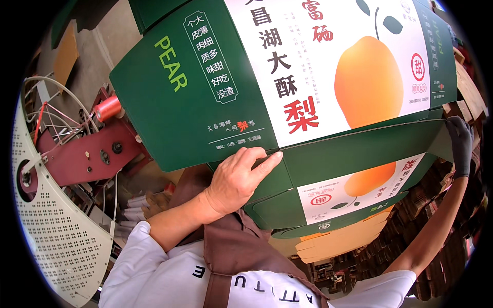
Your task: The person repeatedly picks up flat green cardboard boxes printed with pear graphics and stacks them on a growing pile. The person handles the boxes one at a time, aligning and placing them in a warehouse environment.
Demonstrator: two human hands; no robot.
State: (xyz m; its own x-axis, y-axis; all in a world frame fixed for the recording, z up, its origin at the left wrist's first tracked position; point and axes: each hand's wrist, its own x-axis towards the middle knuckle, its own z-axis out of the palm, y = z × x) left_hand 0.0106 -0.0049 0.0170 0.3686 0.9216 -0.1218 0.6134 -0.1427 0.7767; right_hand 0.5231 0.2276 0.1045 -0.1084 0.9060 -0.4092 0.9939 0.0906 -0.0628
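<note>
A large green and white printed pear carton spans the upper middle, an orange-yellow pear on its white panel. Below its lower edge lies another green and white panel with a smaller, upside-down pear; whether it is the same carton or a second one I cannot tell. My bare left hand grips the edge between the two panels, its fingers bent over the cardboard. At the far right, my right hand in a dark grey glove is closed on the carton's corner, its fingertips partly hidden.
On the left stands a machine with a maroon arm, a white perforated guard, a spoked wheel and a red spool. Tan cardboard shows below the green panels. Stacked cardboard fills the lower right, near my right forearm.
</note>
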